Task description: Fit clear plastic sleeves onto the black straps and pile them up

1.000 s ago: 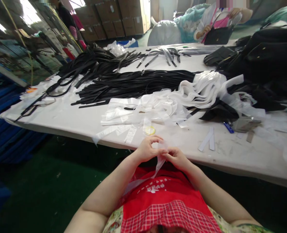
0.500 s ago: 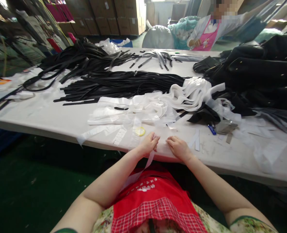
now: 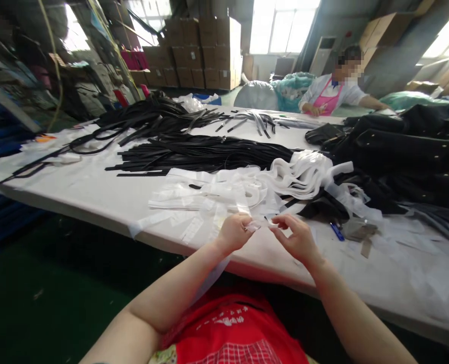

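Over the table's front edge, my left hand (image 3: 236,233) is closed on a thin white strip (image 3: 263,223). From that hand a pale length of strip hangs down towards the red apron. My right hand (image 3: 296,237) pinches the other end of the white strip between thumb and fingers, with a small dark bit showing beside the fingertips. Just beyond both hands lies a heap of white strips (image 3: 194,197), flat and partly see-through. To its right is a bundle of folded white bands (image 3: 304,174).
Long black straps (image 3: 201,151) lie bundled behind the white heap. Black bags or cloth (image 3: 402,146) are piled at right. A blue cutter-like tool (image 3: 337,231) rests near a clear box (image 3: 359,230). Across the table (image 3: 95,194) stands a co-worker in a pink apron (image 3: 330,98).
Both hands have risen off the tabletop, and the white strip now spans between them. My view has tilted up. The co-worker's raised arm has come down to the black pile.
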Available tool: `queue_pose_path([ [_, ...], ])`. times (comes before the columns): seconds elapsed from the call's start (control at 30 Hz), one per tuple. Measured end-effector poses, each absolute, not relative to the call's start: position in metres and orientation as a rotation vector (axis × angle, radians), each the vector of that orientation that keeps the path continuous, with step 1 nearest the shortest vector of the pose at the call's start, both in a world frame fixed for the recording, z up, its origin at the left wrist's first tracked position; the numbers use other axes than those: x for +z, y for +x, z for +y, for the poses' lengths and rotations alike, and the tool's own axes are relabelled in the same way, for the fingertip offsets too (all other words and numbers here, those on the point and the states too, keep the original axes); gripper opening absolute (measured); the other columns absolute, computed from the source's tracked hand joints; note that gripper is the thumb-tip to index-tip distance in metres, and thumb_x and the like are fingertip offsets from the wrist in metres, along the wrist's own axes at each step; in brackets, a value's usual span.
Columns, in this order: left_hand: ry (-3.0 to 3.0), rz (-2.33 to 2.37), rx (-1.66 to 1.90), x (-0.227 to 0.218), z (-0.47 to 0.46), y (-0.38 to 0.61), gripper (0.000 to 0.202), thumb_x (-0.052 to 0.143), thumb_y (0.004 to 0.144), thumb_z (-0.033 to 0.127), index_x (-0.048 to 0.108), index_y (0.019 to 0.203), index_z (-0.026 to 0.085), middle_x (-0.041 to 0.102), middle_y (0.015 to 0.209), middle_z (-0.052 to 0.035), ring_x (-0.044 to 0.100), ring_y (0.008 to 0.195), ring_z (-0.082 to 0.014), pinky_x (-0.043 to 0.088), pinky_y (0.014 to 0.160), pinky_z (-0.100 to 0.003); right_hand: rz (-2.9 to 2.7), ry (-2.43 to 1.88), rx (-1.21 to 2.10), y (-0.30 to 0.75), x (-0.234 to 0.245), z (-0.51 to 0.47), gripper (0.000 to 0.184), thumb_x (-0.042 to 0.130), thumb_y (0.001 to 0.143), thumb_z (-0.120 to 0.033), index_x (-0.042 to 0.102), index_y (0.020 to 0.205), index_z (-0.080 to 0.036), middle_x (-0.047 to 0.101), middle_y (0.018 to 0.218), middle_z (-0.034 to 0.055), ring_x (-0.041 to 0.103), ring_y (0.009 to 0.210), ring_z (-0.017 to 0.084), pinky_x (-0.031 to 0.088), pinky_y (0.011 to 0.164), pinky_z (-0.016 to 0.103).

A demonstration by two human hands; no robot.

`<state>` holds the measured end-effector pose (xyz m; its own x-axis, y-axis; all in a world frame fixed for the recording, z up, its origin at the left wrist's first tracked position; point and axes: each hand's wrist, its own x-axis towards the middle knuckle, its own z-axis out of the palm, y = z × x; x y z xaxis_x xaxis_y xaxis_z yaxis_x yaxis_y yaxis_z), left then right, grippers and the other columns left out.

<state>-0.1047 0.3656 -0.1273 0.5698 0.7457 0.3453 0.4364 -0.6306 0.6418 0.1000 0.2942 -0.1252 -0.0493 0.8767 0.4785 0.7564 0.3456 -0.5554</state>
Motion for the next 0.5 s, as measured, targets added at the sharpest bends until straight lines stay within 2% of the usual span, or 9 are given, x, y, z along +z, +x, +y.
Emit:
queue_pose_path([
  [0.1,2.069,1.024,1.016,-0.116,0.374,-0.120,0.041,0.068,0.080,0.044,0.053,0.052,0.017,0.051,0.054,0.0021,0.047,0.055,-0.0113,0.035,0.054,-0.024,-1.806,-1.426,0.203,0.098,-0.120,0.308,0.019,0.057,0.089,-0.038,0.064,0.094,-0.020,0.065,0.080,0.0052,0.060,0.070,0.018,0.049,0.068,0.031],
  [0.2,1.678,1.026,1.161,-0.107,0.385,-0.136,0.040,0.077,0.069,0.045,0.054,0.056,0.016,0.049,0.053,0.0048,0.044,0.052,-0.0088,0.033,0.052,-0.022,-1.881,-1.461,0.231,0.093,-0.128,0.332,0.024,0.056,0.088,-0.039,0.063,0.101,-0.020,0.066,0.090,0.0073,0.062,0.074,0.019,0.051,0.068,0.032],
  [0.3,1.237,0.908,1.236,-0.093,0.401,-0.157,0.039,0.084,0.062,0.043,0.056,0.065,0.015,0.052,0.055,0.0065,0.041,0.048,-0.0050,0.032,0.047,-0.018,-2.019,-1.502,0.139,0.082,-0.144,0.370,0.047,0.062,0.082,-0.043,0.056,0.123,-0.019,0.061,0.120,0.0132,0.060,0.105,0.027,0.051,0.087,0.041],
  [0.4,0.957,0.857,1.282,-0.072,0.427,-0.189,0.034,0.080,0.071,0.038,0.056,0.071,0.014,0.057,0.059,0.0058,0.033,0.039,-0.0008,0.021,0.036,-0.014,-2.127,-1.587,-0.033,0.065,-0.161,0.417,0.075,0.069,0.076,-0.043,0.042,0.140,-0.016,0.043,0.145,0.0171,0.037,0.135,0.034,0.034,0.109,0.050],
  [0.43,0.872,0.872,1.311,-0.064,0.437,-0.203,0.029,0.076,0.077,0.035,0.056,0.073,0.014,0.061,0.063,0.0038,0.034,0.037,-0.0006,0.019,0.034,-0.013,-2.152,-1.622,-0.068,0.057,-0.166,0.433,0.080,0.070,0.075,-0.043,0.038,0.143,-0.016,0.037,0.149,0.0172,0.031,0.139,0.035,0.029,0.112,0.050],
  [0.5,0.702,0.925,1.383,-0.048,0.457,-0.237,0.018,0.066,0.087,0.027,0.057,0.079,0.013,0.068,0.075,-0.0017,0.047,0.042,-0.0025,0.023,0.032,-0.012,-2.191,-1.688,-0.102,0.040,-0.174,0.464,0.086,0.069,0.074,-0.044,0.033,0.147,-0.017,0.030,0.154,0.0162,0.024,0.143,0.034,0.023,0.114,0.049],
])
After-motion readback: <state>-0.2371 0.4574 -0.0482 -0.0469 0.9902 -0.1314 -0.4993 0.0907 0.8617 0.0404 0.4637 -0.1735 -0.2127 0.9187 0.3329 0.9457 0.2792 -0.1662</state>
